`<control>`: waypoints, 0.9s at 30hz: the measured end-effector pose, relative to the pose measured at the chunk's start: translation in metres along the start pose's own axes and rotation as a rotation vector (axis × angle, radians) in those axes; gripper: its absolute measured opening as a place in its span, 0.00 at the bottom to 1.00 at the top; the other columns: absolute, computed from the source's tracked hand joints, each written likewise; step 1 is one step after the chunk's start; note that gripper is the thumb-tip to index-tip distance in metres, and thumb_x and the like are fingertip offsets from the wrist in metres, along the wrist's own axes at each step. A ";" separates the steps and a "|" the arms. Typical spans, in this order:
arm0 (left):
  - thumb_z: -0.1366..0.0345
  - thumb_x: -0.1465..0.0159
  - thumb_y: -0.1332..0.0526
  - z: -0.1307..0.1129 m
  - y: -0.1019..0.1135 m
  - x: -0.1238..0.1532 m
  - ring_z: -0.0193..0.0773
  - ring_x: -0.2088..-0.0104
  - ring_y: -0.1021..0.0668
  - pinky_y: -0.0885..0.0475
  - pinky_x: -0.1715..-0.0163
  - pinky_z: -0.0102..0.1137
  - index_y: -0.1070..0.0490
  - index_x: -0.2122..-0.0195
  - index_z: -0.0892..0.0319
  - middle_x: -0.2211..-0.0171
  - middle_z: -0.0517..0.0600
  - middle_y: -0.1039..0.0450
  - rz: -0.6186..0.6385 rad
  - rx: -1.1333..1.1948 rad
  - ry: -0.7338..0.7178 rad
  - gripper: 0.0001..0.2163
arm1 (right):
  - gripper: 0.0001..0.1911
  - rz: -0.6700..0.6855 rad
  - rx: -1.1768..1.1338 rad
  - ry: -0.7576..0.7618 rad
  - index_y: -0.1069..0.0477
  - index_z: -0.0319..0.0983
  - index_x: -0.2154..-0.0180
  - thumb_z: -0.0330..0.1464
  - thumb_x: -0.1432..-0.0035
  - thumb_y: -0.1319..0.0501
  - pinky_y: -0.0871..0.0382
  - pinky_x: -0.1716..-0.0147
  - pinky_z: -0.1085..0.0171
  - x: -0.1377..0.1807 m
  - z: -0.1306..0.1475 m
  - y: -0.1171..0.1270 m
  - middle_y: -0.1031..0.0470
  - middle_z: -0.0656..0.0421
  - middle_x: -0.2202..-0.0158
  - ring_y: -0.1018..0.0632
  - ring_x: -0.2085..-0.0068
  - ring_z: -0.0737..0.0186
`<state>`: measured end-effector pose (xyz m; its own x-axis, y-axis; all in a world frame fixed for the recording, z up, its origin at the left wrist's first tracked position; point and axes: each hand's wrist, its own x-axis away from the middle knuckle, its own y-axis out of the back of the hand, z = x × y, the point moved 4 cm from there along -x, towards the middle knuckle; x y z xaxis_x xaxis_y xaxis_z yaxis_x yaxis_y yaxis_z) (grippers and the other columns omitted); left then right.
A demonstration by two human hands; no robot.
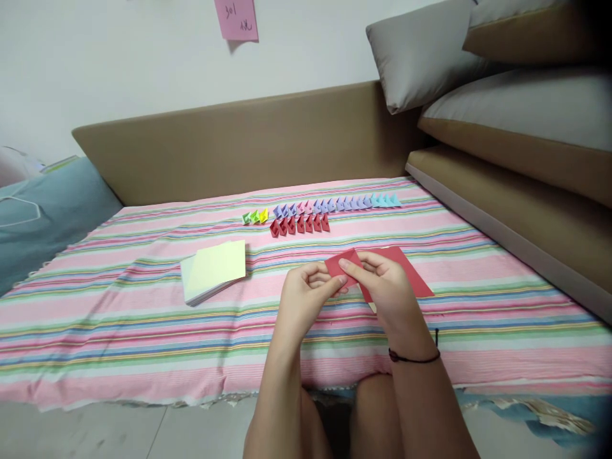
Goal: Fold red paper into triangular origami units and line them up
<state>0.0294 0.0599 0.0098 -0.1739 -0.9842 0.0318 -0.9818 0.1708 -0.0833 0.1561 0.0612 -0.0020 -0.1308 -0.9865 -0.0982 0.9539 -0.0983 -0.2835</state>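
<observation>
Between my two hands is a small folded piece of red paper (340,262), held above the striped cloth. My left hand (310,287) grips its lower left part, thumb on top and fingers curled beneath. With its thumb pressed on the paper's face, my right hand (387,277) holds the right side. Behind and beneath my right hand lie flat red sheets (411,271), partly hidden by it, with a pale edge showing under them. Farther back stands a row of small folded red paper boats (300,224).
A stack of pale yellow paper (217,261) lies left of my hands. Behind the red boats runs a row of purple, pink and blue ones (354,203), with green and yellow ones (255,217) at its left. Grey-brown cushions (516,115) are piled at the right.
</observation>
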 end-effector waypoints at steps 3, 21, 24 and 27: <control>0.62 0.52 0.30 0.000 -0.001 0.000 0.32 0.77 0.23 0.29 0.75 0.24 0.29 0.75 0.63 0.80 0.46 0.27 0.018 0.002 -0.003 0.11 | 0.10 0.019 -0.015 -0.034 0.28 0.38 0.74 0.36 0.56 0.31 0.33 0.67 0.67 0.001 0.001 0.000 0.26 0.62 0.74 0.26 0.69 0.65; 0.63 0.49 0.34 -0.002 0.001 0.000 0.30 0.78 0.29 0.36 0.78 0.24 0.29 0.73 0.63 0.80 0.46 0.32 0.017 -0.214 -0.110 0.09 | 0.12 -0.046 0.105 0.077 0.22 0.40 0.68 0.41 0.50 0.36 0.31 0.59 0.60 -0.003 0.000 0.006 0.22 0.58 0.70 0.23 0.61 0.56; 0.62 0.49 0.33 -0.004 0.003 0.000 0.30 0.80 0.30 0.37 0.79 0.25 0.31 0.75 0.63 0.83 0.44 0.34 -0.037 -0.220 -0.112 0.09 | 0.12 -0.018 0.137 0.102 0.22 0.39 0.67 0.40 0.49 0.36 0.31 0.56 0.59 -0.003 0.003 0.002 0.21 0.57 0.67 0.23 0.58 0.56; 0.62 0.49 0.33 -0.004 0.005 0.000 0.30 0.81 0.31 0.39 0.80 0.24 0.32 0.77 0.62 0.84 0.44 0.34 -0.064 -0.236 -0.105 0.10 | 0.13 0.031 0.089 0.051 0.24 0.39 0.64 0.37 0.53 0.32 0.29 0.60 0.62 -0.002 0.001 -0.001 0.21 0.58 0.66 0.22 0.61 0.59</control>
<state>0.0240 0.0607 0.0136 -0.1140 -0.9906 -0.0752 -0.9834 0.1017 0.1504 0.1555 0.0634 0.0000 -0.1119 -0.9816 -0.1550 0.9776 -0.0808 -0.1942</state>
